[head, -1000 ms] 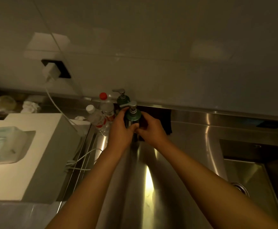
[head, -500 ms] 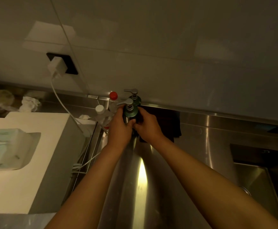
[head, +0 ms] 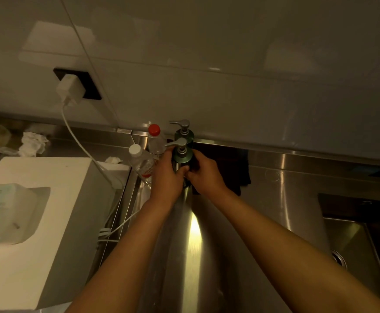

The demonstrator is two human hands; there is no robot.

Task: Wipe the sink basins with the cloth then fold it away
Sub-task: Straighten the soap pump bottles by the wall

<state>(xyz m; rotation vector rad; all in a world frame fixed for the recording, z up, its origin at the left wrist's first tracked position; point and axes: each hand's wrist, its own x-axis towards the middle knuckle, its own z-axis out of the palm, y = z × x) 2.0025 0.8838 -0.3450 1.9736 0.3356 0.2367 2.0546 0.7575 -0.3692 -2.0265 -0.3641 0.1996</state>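
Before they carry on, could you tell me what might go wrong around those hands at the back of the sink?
1. Both hands, left and right, crowd the front pump bottle; it may tip into the rear pump bottle.
2. The left hand sits against the water bottles; a nudge could topple them.
3. The dark cloth lies bunched behind the right hand and could snag.

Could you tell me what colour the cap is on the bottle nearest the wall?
Red: the cap shows best in the head view.
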